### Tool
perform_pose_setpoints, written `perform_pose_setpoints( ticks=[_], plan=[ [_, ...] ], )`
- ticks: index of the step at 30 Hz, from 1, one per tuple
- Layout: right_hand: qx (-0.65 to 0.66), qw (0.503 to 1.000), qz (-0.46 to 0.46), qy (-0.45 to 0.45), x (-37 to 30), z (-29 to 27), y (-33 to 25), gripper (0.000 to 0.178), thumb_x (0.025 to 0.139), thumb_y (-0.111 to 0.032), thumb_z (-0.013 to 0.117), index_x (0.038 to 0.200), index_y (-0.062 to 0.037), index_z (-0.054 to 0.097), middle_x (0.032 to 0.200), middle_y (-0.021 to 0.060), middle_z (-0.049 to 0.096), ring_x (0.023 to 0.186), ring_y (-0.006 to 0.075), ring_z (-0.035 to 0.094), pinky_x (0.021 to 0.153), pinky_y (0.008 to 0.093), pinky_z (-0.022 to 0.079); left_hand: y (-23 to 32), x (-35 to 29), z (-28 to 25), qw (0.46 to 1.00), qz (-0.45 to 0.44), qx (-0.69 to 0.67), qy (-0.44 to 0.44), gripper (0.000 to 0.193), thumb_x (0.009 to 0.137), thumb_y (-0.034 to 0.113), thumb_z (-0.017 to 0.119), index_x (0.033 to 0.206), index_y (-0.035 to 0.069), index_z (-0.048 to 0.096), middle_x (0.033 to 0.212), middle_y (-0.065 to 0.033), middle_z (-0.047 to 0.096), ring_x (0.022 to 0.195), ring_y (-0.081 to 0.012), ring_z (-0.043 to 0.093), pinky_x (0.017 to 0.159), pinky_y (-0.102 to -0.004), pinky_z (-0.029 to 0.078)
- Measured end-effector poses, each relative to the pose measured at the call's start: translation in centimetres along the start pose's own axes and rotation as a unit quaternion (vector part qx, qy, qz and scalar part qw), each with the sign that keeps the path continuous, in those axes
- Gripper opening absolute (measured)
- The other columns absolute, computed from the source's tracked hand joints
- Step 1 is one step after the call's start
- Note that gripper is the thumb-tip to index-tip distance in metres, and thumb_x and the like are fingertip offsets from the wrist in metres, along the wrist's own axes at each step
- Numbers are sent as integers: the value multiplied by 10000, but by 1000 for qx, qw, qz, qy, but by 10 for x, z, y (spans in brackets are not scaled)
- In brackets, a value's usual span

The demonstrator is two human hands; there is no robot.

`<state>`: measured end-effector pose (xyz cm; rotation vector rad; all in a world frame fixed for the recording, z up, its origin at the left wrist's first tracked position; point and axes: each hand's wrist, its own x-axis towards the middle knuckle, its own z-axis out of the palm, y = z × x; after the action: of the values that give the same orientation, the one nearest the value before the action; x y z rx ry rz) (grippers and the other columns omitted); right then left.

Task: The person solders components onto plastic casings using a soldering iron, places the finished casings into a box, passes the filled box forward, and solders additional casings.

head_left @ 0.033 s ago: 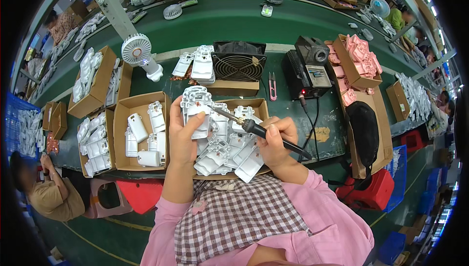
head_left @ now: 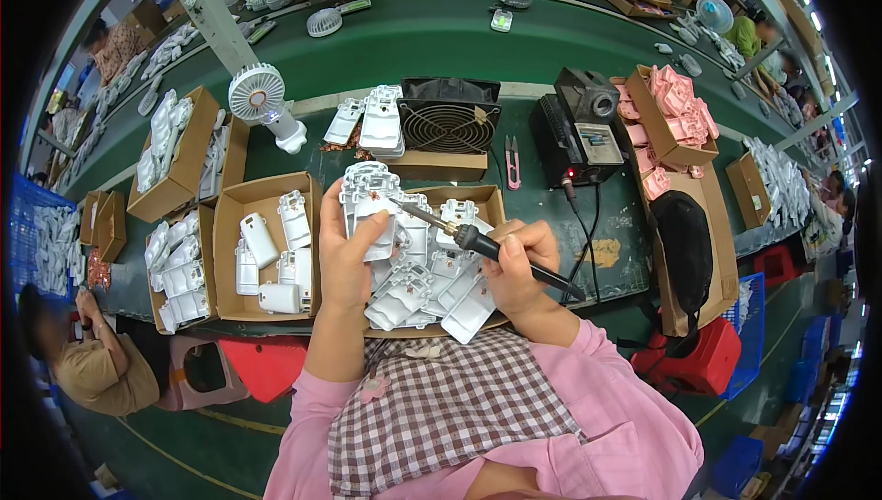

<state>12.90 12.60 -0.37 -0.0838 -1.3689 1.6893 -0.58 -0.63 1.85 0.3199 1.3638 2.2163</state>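
The left hand (head_left: 344, 257) gripped a white casing (head_left: 356, 211) from its left side and near end, with the thumb laid over the front. The casing's long axis ran mostly away from the person, its far, rounded end reaching past the fingertips and leaning slightly left.

The right hand (head_left: 524, 272) was closed around the black handle of a soldering iron (head_left: 476, 241), held somewhat like a pen. The iron's long axis lay on a slant: its metal tip pointed left and away, toward the casing just above the left thumb, while the handle's back end stuck out to the right of the right hand and nearer the person. Whether the tip touched the casing could not be told.

Below and between the two hands, a cardboard box (head_left: 488, 195) held a heap of white parts (head_left: 404, 296) lying at mixed angles. Just left of the left hand was another box (head_left: 241, 195) with a few more. Beyond the right hand, on the green tabletop (head_left: 634, 270), stood a black soldering station (head_left: 553, 144) with a red light lit, near pink-handled snips (head_left: 513, 174).
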Motion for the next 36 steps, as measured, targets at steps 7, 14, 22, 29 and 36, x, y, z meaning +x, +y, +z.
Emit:
perform_pose_setpoints(
  ticks=[7,14,22,29,36],
  plan=[
    [-27,999,26,8,3,1,0,153,889,-93,507,787,-45,404,646,82,503,466,78,404,404,210,346,-13,5,-4,999,38,31,23,480,801,31,622,1244,-6,442,1053,-71,584,902,-118,569,827,-263,455],
    [-46,999,23,-9,3,-1,5,135,891,-80,515,797,-34,430,648,66,509,461,58,399,400,195,330,-14,6,-3,985,94,141,40,488,806,46,621,1255,-31,448,1068,-90,593,927,-116,569,819,-260,462],
    [-31,998,55,1,3,0,4,146,886,-77,561,780,-39,469,620,17,511,518,46,427,475,209,354,-15,5,-2,977,117,175,35,485,806,38,620,1258,-23,454,1079,-96,592,942,-121,574,814,-252,471],
    [-42,998,53,0,4,1,3,146,886,-77,560,780,-36,468,617,20,513,513,45,430,473,210,356,-13,4,-1,975,119,185,36,478,806,29,613,1255,-23,457,1084,-96,590,943,-122,573,814,-253,471],
    [-53,998,44,0,4,1,3,138,889,-69,547,786,-34,461,621,25,508,498,46,422,459,204,358,-14,3,-1,973,123,189,40,481,803,21,610,1256,-25,456,1087,-99,589,952,-126,570,828,-257,465]
  ],
)
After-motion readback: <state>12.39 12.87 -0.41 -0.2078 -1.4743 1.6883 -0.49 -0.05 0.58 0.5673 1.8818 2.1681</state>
